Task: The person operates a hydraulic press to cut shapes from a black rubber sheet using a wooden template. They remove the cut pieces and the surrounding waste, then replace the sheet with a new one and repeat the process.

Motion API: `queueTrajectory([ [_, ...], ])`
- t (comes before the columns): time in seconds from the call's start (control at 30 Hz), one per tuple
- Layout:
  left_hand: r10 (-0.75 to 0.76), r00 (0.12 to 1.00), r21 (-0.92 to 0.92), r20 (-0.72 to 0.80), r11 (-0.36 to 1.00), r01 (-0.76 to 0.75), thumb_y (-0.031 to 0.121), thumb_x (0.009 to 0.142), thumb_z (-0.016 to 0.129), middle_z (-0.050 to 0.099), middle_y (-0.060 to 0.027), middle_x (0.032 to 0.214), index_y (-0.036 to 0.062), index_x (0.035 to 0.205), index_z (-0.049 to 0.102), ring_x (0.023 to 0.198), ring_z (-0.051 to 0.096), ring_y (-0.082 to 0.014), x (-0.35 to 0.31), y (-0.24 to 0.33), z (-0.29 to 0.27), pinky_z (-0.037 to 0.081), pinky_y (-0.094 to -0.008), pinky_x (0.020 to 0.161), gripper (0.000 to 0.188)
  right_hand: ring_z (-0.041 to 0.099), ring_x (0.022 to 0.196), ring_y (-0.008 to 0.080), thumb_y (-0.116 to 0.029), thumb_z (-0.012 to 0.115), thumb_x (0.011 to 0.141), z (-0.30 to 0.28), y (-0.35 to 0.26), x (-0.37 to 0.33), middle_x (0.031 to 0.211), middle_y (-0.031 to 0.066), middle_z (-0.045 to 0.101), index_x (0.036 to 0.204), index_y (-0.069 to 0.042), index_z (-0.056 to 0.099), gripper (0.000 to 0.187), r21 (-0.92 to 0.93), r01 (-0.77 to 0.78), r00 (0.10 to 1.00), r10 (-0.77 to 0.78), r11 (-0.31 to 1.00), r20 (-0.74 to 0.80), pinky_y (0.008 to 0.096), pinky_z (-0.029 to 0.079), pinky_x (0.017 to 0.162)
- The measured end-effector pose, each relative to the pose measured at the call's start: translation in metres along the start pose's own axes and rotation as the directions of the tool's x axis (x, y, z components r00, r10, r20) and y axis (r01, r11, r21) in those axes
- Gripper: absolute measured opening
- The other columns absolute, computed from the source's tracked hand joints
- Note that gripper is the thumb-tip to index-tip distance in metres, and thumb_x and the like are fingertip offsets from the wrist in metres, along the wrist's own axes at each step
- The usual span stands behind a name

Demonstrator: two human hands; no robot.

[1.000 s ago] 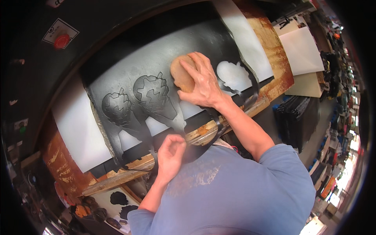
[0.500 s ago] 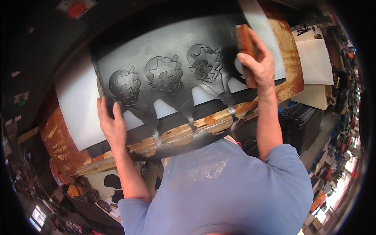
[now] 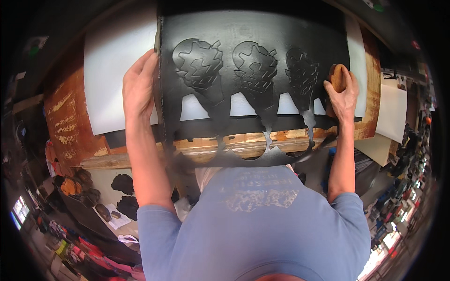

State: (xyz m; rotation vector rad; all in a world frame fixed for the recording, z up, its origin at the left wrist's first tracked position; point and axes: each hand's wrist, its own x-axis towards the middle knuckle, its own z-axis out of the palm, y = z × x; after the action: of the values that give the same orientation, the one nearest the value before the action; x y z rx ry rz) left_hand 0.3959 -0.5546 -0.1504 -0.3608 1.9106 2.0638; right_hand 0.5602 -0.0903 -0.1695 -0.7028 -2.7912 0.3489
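A wide black rubber sheet [image 3: 199,25] lies in front of me, with raised sole-shaped patterns across its middle and cut-out gaps along its near side. My left hand [image 3: 139,86] is at the sheet's left edge, its fingers pressed together on that edge near the far end. At the sheet's right side, my right hand [image 3: 344,96] grips a rust-brown cutting die [image 3: 337,78] with a rounded end, thumb on its left side and fingers over its right. The hand hides the die's lower part.
Under the sheet is a white board [image 3: 110,75], resting on a worn brown board [image 3: 63,114] with a splintered wooden front edge [image 3: 108,160]. Dark machine parts border the far side. Dark scraps [image 3: 123,184] lie on a surface at lower left; pale sheets [image 3: 393,112] stand at right.
My view has turned, so the sheet now sits straighter and further right. My left hand has closed at the sheet's edge. The die in my right hand now shows its rounded end.
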Motion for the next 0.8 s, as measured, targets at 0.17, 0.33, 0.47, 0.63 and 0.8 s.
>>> queueTrajectory([
  [0.17,-0.032,0.996,-0.017,0.085,0.999,0.033,0.018,0.107,0.068,0.077,-0.0091,0.109,-0.0061,0.128,0.069,0.092,0.072,-0.0120,0.012,-0.009,-0.003,0.059,-0.0253,0.084,0.032,0.072,0.106,0.0234,-0.021,0.084,0.089,-0.008,-0.101,0.003,0.115,0.0144,0.076,0.135,-0.002,0.070,0.052,0.559,0.133,0.977,-0.201,0.819,0.063,0.0329,0.057,0.092],
  [0.33,-0.058,0.951,-0.229,0.303,0.964,0.132,0.016,0.108,0.063,0.077,-0.0125,0.112,-0.0062,0.123,0.069,0.093,0.075,-0.0173,0.024,-0.019,-0.010,0.061,-0.0301,0.086,0.027,0.072,0.099,0.0329,-0.045,0.085,0.087,0.036,-0.225,-0.017,0.115,0.0241,0.070,0.135,0.007,0.063,0.074,0.540,0.524,0.754,-0.654,0.659,0.065,0.0440,0.061,0.084],
  [0.47,-0.062,0.929,-0.327,0.366,0.926,0.190,0.018,0.109,0.061,0.076,-0.0136,0.115,-0.0063,0.128,0.068,0.099,0.075,-0.0190,0.026,-0.024,-0.012,0.061,-0.0331,0.091,0.031,0.061,0.117,0.0402,-0.051,0.086,0.083,0.062,-0.271,-0.032,0.131,0.0258,0.058,0.144,0.011,0.056,0.093,0.405,0.527,0.781,-0.614,0.747,0.116,0.0475,0.058,0.094],
  [0.63,-0.018,0.926,-0.420,0.378,0.888,0.189,0.019,0.110,0.058,0.075,-0.0153,0.120,-0.0049,0.135,0.065,0.108,0.073,-0.0207,0.020,-0.021,0.004,0.060,-0.0362,0.096,0.035,0.061,0.116,0.0414,-0.039,0.084,0.083,0.065,-0.267,-0.034,0.134,0.0271,0.057,0.143,0.012,0.056,0.084,0.463,0.499,0.801,-0.594,0.733,0.077,0.0492,0.056,0.098],
  [0.8,-0.017,0.945,-0.210,0.327,0.973,0.090,0.018,0.111,0.057,0.077,-0.0134,0.110,-0.0025,0.128,0.067,0.097,0.075,-0.0186,0.003,-0.004,0.012,0.062,-0.0338,0.089,0.029,0.069,0.103,0.0395,-0.018,0.075,0.085,0.069,-0.260,-0.036,0.116,0.0241,0.069,0.137,0.008,0.063,0.059,0.454,0.508,0.820,-0.572,0.732,0.004,0.0455,0.058,0.093],
])
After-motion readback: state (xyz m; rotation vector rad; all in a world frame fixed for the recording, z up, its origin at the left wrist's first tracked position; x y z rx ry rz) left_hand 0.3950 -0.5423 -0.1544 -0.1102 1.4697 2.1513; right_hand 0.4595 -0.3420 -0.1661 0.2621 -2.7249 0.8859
